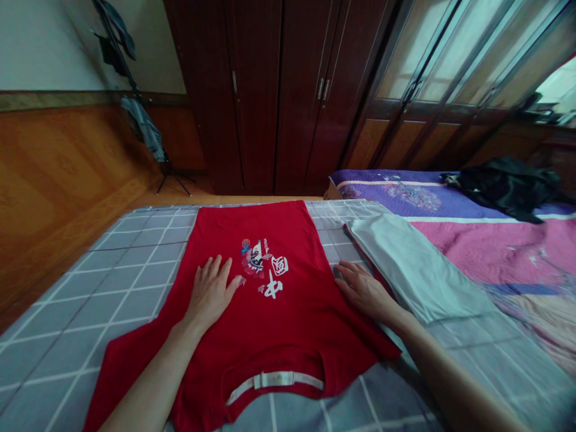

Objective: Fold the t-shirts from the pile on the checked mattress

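A red T-shirt (252, 327) lies spread out on the bed, its neck opening towards me and its printed front facing up. My left hand (212, 289) rests flat on the shirt, left of the white lettering and coloured print, with fingers spread. At the shirt's right edge lies my right hand (363, 289), fingers stretched out, palm down and holding nothing. Just right of that hand sits a folded pale grey-green garment (414, 264), with a strip of dark red cloth showing along its left side.
The grey checked bedsheet (121, 282) surrounds the shirt. A second bed with a purple and pink cover (463, 240) adjoins on the right, with a black garment (508, 186) on it. Behind stand a dark wooden wardrobe (256, 108) and a coat stand (128, 72) with clothes.
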`<state>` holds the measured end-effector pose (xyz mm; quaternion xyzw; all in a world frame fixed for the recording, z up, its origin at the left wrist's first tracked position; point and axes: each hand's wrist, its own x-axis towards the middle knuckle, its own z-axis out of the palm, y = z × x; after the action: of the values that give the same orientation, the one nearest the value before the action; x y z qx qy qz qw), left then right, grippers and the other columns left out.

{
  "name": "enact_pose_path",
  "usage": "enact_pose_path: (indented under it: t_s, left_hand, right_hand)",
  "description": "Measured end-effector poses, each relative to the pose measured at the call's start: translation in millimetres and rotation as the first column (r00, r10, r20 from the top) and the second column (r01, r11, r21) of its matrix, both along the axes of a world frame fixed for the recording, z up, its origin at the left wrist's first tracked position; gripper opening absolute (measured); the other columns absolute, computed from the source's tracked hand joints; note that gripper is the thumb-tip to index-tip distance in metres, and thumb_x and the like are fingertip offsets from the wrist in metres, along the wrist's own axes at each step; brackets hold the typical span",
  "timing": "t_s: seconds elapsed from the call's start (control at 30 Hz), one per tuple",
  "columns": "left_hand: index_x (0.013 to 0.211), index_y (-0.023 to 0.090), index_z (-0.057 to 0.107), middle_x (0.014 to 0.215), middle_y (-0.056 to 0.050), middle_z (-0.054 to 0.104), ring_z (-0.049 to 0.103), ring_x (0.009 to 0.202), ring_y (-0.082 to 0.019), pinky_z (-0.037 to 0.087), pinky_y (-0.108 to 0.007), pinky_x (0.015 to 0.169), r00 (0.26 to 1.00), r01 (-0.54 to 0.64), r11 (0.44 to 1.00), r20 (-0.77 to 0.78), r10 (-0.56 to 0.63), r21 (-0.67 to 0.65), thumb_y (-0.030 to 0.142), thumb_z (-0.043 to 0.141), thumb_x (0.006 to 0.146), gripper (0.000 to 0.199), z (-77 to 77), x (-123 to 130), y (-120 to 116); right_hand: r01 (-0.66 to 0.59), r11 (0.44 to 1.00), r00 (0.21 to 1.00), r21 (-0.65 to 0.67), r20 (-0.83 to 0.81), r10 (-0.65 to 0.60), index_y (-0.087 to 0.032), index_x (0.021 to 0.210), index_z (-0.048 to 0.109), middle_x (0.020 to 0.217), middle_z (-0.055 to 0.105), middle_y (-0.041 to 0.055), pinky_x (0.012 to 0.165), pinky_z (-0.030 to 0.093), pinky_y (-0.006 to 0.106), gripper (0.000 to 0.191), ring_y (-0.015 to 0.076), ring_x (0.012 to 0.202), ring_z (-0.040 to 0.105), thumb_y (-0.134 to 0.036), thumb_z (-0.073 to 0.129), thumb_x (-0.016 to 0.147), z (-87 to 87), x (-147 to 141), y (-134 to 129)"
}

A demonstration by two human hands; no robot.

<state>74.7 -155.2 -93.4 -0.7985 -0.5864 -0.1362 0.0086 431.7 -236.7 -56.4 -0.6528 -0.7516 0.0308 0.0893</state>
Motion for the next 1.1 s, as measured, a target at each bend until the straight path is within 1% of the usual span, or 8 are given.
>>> enact_pose_path:
  t_s: [0.2,0.33,0.47,0.57,0.73,0.83,0.97,1.1]
  left_hand:
    - [0.131,0.018,0.050,0.135,-0.009,0.053,0.048,0.125,-0.024,0.037,-0.043,0.107,0.920,0.336,0.935,0.252,-0.299,-0.118,0.036,0.046,0.091,0.045,30.3,29,-29]
    - [0.137,0.027,0.043,0.137,-0.005,0.051,0.048,0.125,-0.024,0.039,-0.041,0.105,0.746,0.665,0.707,0.267,-0.610,-0.241,0.046,0.054,0.088,0.054,64.5,68,-82]
    - [0.135,0.018,0.043,0.137,-0.012,0.050,0.047,0.123,-0.029,0.037,-0.044,0.105,0.566,0.818,0.535,0.130,-0.814,-0.213,0.045,0.063,0.082,0.062,66.9,101,-127]
    - [0.113,0.014,0.056,0.113,-0.014,0.062,0.056,0.106,-0.028,0.043,-0.043,0.095,0.565,0.812,0.558,-0.012,-0.825,-0.172,0.022,0.055,0.088,0.027,53.9,115,-140]
    - [0.088,0.017,0.054,0.088,-0.007,0.060,0.056,0.084,-0.024,0.048,-0.039,0.076,0.556,0.819,0.555,-0.036,-0.830,-0.145,0.012,0.051,0.084,0.007,44.1,119,-133]
    - [0.085,0.019,0.051,0.086,-0.004,0.059,0.054,0.081,-0.022,0.048,-0.037,0.074,0.559,0.826,0.551,0.053,-0.827,-0.120,0.013,0.053,0.079,0.009,42.0,117,-128]
    - [0.087,0.019,0.050,0.092,-0.003,0.059,0.054,0.083,-0.020,0.047,-0.034,0.077,0.541,0.840,0.538,0.153,-0.827,-0.065,0.010,0.053,0.076,0.015,35.9,114,-127]
    - [0.093,0.019,0.050,0.106,-0.002,0.061,0.056,0.091,-0.020,0.046,-0.034,0.083,0.532,0.839,0.544,0.190,-0.825,0.016,0.010,0.053,0.078,0.018,30.7,112,-129]
  right_hand:
    - [0.028,0.995,0.977,0.098,-0.212,-0.006,-0.020,0.105,0.061,0.126,0.057,0.0135,0.096,0.045,0.044,0.027,0.0261,0.116,0.052,-0.035,0.047,0.088,-3.8,-6,-71]
    - [0.113,0.993,0.948,0.044,-0.303,-0.095,-0.022,0.097,0.061,0.095,0.067,0.0086,0.077,0.050,0.041,0.020,0.0249,0.088,0.062,-0.036,0.052,0.085,-2.1,-11,-83]
    - [0.207,0.978,0.928,0.028,-0.322,-0.187,-0.023,0.085,0.062,0.077,0.065,0.0040,0.065,0.048,0.034,0.015,0.0214,0.072,0.062,-0.030,0.049,0.083,19.8,-11,-80]
    - [0.173,0.967,0.942,0.186,-0.317,-0.107,-0.023,0.083,0.064,0.078,0.064,0.0046,0.069,0.046,0.033,0.018,0.0209,0.077,0.060,-0.029,0.047,0.085,38.7,-15,-84]
    - [0.162,0.986,0.880,0.050,-0.459,-0.121,-0.023,0.083,0.066,0.074,0.063,0.0017,0.061,0.045,0.028,0.024,0.0160,0.066,0.059,-0.031,0.045,0.090,34.1,-10,-88]
    - [0.298,0.948,0.927,0.114,-0.270,-0.259,-0.019,0.093,0.067,0.088,0.064,0.0074,0.071,0.047,0.034,0.024,0.0219,0.081,0.060,-0.032,0.048,0.088,14.4,-1,-83]
    - [0.214,0.969,0.973,0.124,-0.111,-0.200,-0.018,0.105,0.066,0.115,0.060,0.0126,0.086,0.044,0.040,0.028,0.0281,0.104,0.053,-0.029,0.057,0.081,-1.7,-8,-78]
    - [0.232,0.963,0.964,0.137,-0.168,-0.208,-0.021,0.079,0.064,0.103,0.065,0.0068,0.082,0.045,0.032,0.011,0.0215,0.094,0.058,-0.024,0.054,0.080,2.5,-14,-70]
